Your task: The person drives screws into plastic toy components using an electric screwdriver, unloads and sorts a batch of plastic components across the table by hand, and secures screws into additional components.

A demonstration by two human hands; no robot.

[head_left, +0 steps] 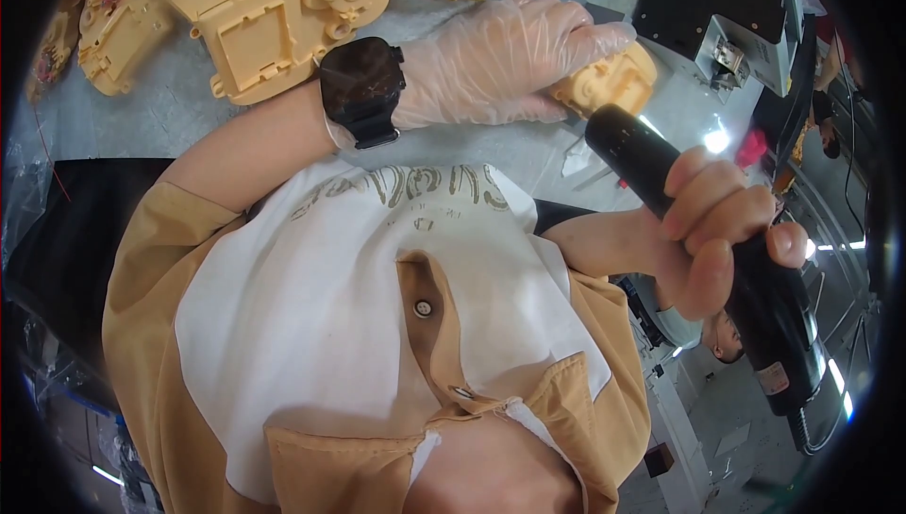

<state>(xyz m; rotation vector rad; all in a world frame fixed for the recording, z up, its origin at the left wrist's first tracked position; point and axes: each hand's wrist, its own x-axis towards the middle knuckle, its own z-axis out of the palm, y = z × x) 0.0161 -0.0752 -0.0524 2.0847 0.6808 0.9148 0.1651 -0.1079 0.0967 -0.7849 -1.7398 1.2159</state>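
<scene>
My left hand [510, 61], in a clear plastic glove with a black watch [362, 89] on the wrist, grips a small yellow plastic part [618, 80] over the table. Bare fingers of my right hand [722, 221] wrap round a black electric screwdriver [637, 151]. Its front end points up and left and overlaps the lower edge of the yellow part. Whether the two touch cannot be made out, and the bit is not visible. A cable leaves the tool's rear end.
Larger yellow plastic housings [283, 28] lie on the grey table [198, 127] at the top left and top centre. A black and silver metal box [713, 9] stands at the top right. Other people [725, 339] are partly visible at the right.
</scene>
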